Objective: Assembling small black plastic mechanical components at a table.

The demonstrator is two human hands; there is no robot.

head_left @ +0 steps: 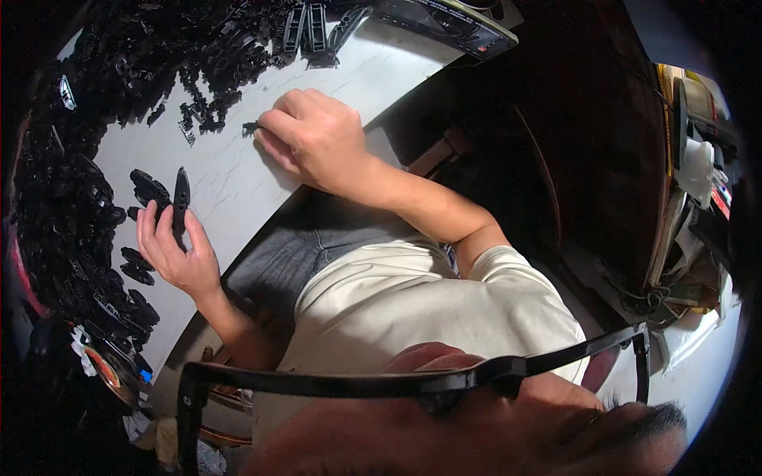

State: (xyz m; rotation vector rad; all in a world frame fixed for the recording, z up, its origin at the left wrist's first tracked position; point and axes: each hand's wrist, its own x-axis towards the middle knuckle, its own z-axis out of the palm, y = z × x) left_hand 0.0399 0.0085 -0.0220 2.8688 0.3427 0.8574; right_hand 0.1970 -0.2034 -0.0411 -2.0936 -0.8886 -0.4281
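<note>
My left hand (pixel 176 258) is over the white tabletop (pixel 226 170), its thumb and fingers closed around a long, narrow black plastic piece with a pointed end (pixel 182 193). Just beyond its fingertips lies a dark oval plastic piece (pixel 148 187); another dark oval piece (pixel 137 266) rests beside the hand. Farther right, my right hand (pixel 317 139) is closed in a pinch low over the table. A small black plastic piece (pixel 250 128) sticks out between its thumb and forefinger; the rest of it is hidden by the fingers.
A big heap of black plastic parts (pixel 63 214) covers the table's left and far sides. Small loose parts (pixel 208 107) lie beyond my hands. Several long slotted black frames (pixel 316 30) sit at the far edge, left of a dark tablet-like device (pixel 452 28). Stacked goods (pixel 698 174) stand at right.
</note>
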